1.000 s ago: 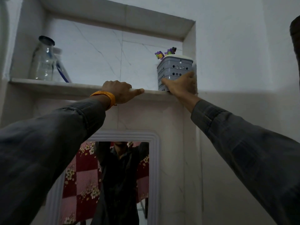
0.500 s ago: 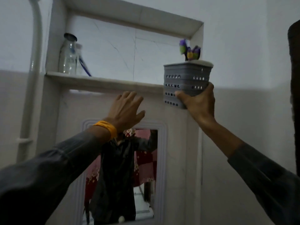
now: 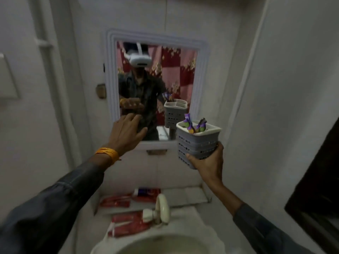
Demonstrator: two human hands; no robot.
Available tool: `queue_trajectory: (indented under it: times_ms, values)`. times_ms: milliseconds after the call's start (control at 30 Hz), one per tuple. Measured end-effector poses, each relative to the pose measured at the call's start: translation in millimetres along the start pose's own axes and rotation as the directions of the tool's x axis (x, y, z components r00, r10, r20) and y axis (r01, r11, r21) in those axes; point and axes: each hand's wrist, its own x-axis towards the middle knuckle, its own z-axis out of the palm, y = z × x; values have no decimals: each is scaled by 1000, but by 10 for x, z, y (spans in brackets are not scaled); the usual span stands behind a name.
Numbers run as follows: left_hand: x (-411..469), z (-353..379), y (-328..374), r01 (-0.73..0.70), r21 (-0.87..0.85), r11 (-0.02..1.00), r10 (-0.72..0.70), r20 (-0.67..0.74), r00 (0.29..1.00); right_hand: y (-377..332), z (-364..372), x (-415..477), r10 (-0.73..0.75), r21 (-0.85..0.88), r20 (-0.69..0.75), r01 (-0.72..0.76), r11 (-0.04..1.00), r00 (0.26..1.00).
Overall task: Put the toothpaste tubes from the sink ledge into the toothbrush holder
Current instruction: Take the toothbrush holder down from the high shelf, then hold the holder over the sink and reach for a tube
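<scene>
My right hand (image 3: 208, 163) grips a grey perforated toothbrush holder (image 3: 197, 142) from below, holding it in the air at the right of the mirror; purple and green toothbrush heads (image 3: 194, 124) stick out of its top. My left hand (image 3: 126, 133) hangs open in front of the mirror's lower left corner, holding nothing. Down on the sink ledge (image 3: 185, 197) lie three red toothpaste tubes: one at the back (image 3: 146, 192), one at the left (image 3: 115, 200), and one nearest to me (image 3: 128, 223), partly behind the tap.
A white tap (image 3: 158, 209) stands at the back of the basin (image 3: 161, 242). A white-framed mirror (image 3: 156, 88) hangs on the wall. A pipe (image 3: 45, 70) runs down the left wall. A dark frame (image 3: 315, 180) edges the right.
My right hand has lifted the holder off the high shelf and carried it down to mirror height. My left hand left the shelf edge and dropped. The view tilted down to the sink.
</scene>
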Motion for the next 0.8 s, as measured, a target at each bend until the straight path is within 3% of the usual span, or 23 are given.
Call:
queue_trajectory:
  times_ms: [200, 400, 567, 800]
  values:
    - [-868, 851, -159, 198, -53, 979, -180, 246, 953, 1044, 166, -783, 245, -115, 57, -237, 965, 968]
    - [-1516, 1510, -236, 365, -34, 930, -295, 523, 800, 1725, 253, -1165, 381, -110, 130, -369, 923, 915]
    - [-1947, 1903, -245, 492, 21, 870, -401, 610, 684, 2177, 315, -1350, 440, -132, 182, -422, 897, 879]
    - [-2334, 2258, -306, 480, 223, 849, -487, 682, 546, 2429, 342, -1420, 391, -92, 262, -381, 920, 882]
